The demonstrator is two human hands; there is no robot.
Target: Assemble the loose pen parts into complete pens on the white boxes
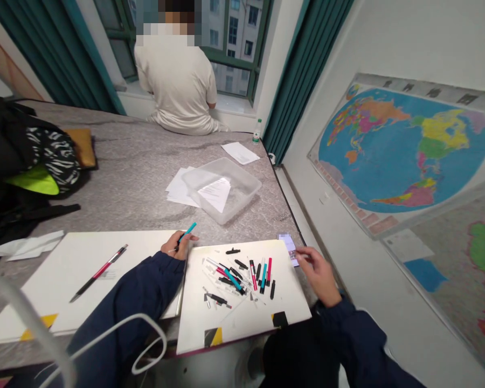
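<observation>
Navy sleeves (125, 307) fill the bottom of my view, and a white cable (145, 318) loops across the left one. Straight ahead at 12 o'clock, a white board (242, 328) carries scattered pen parts (230, 277): teal and pink barrels, black caps and clear tubes. My left hand (179, 245) is closed around a teal pen (187, 233) at 11 o'clock, just off the board's top left corner. My right hand (318, 275) is open with its fingers loosely curled, at 1 o'clock, holding nothing I can see. It is near the board's top right corner and just beside a lilac slip (290, 249), part of which is blurred.

At 10 o'clock, a second white board (64, 291) holds a red-and-black mechanical pencil (99, 273). Past both boards, the grey mottled worktop (137, 167) gives open room up to a clear plastic tub (222, 188) with papers in and beside it. To my right, the worktop's edge runs close to the board, with a wall-mounted world map (404, 151) at 2 o'clock. A backpack (24, 156) sits at 10 o'clock. Further out at 12 o'clock, a person in beige (178, 86) sits facing the window, near a water bottle (257, 132).
</observation>
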